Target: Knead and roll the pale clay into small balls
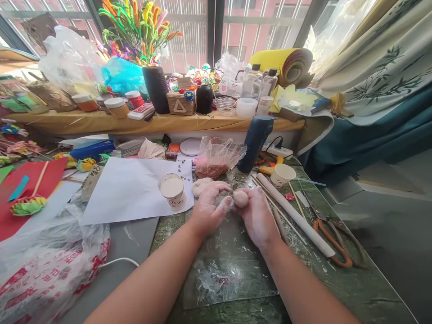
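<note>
A small whitish ball of clay or dough sits in the fingers of my right hand, which are closed round it. My left hand is just to its left, thumb and fingers apart and dusted with white. Its fingertips come close to the ball; whether they touch it I cannot tell. Behind my left hand lies a flat pale lump of the same kind of material. Under both hands is a clear sheet smeared with white.
To the left, a paper cup of pale material stands on white paper. A dark blue bottle and a plastic bag with a reddish-brown lump are behind. At right lie a rolling pin, orange-handled scissors and another cup.
</note>
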Demonstrator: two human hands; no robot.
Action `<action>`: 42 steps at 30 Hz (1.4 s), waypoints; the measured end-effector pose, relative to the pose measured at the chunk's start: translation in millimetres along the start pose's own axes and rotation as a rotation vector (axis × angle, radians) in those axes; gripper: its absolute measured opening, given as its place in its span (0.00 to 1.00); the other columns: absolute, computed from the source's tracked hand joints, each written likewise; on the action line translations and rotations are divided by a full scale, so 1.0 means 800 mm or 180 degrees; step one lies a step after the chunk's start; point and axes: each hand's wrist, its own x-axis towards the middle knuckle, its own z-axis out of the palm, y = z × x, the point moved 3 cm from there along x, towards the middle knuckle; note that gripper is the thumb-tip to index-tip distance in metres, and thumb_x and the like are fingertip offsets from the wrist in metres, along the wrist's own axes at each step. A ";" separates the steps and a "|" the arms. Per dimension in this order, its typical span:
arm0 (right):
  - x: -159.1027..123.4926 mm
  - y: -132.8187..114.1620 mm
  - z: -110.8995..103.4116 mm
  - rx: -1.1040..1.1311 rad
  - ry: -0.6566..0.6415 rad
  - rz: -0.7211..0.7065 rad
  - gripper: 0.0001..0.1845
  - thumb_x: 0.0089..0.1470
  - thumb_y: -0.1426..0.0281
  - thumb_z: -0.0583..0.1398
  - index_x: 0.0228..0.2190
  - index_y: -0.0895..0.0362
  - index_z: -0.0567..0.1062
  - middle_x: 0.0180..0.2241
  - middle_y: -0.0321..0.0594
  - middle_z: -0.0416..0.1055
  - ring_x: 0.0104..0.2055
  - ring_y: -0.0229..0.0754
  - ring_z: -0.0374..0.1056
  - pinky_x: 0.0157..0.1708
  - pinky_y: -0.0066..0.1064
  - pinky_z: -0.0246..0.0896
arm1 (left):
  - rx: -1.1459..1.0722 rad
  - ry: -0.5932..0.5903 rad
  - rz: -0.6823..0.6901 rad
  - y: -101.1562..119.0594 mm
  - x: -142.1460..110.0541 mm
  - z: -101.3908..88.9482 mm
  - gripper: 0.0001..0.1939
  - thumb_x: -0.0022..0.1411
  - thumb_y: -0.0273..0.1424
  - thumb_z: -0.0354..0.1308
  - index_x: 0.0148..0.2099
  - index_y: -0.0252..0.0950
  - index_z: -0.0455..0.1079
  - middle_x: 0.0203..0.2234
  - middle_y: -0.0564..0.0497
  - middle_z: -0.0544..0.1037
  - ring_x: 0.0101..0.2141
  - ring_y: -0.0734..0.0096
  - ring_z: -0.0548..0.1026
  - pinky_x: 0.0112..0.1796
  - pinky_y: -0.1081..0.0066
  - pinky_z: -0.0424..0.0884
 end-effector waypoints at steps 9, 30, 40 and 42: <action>-0.005 -0.002 -0.004 0.0290 0.0111 0.0266 0.28 0.59 0.44 0.58 0.43 0.54 0.77 0.36 0.45 0.82 0.38 0.48 0.78 0.41 0.40 0.73 | 0.0587 0.0342 -0.0751 -0.010 0.005 -0.003 0.19 0.54 0.32 0.69 0.48 0.38 0.73 0.46 0.46 0.79 0.51 0.56 0.76 0.52 0.57 0.72; -0.022 0.031 0.011 -0.0551 -0.0962 0.1133 0.36 0.52 0.35 0.55 0.27 0.56 0.74 0.19 0.37 0.70 0.18 0.39 0.65 0.14 0.27 0.59 | -0.1600 -0.0830 -0.0914 0.004 -0.022 0.021 0.26 0.70 0.45 0.54 0.66 0.45 0.62 0.65 0.40 0.67 0.38 0.65 0.83 0.35 0.68 0.80; -0.032 0.031 0.013 -0.1104 -0.0767 0.0813 0.39 0.45 0.31 0.57 0.18 0.56 0.65 0.16 0.33 0.59 0.17 0.33 0.52 0.17 0.27 0.42 | -0.1478 -0.1366 -0.1413 0.010 -0.021 0.025 0.31 0.68 0.55 0.49 0.52 0.35 0.77 0.43 0.40 0.81 0.21 0.73 0.77 0.19 0.74 0.72; -0.034 0.033 0.012 -0.1090 -0.0648 0.0685 0.37 0.46 0.33 0.59 0.19 0.55 0.64 0.16 0.32 0.58 0.19 0.33 0.52 0.19 0.27 0.43 | -0.1443 -0.1290 -0.1514 0.012 -0.019 0.027 0.30 0.67 0.54 0.50 0.49 0.34 0.78 0.39 0.42 0.81 0.19 0.74 0.74 0.18 0.75 0.70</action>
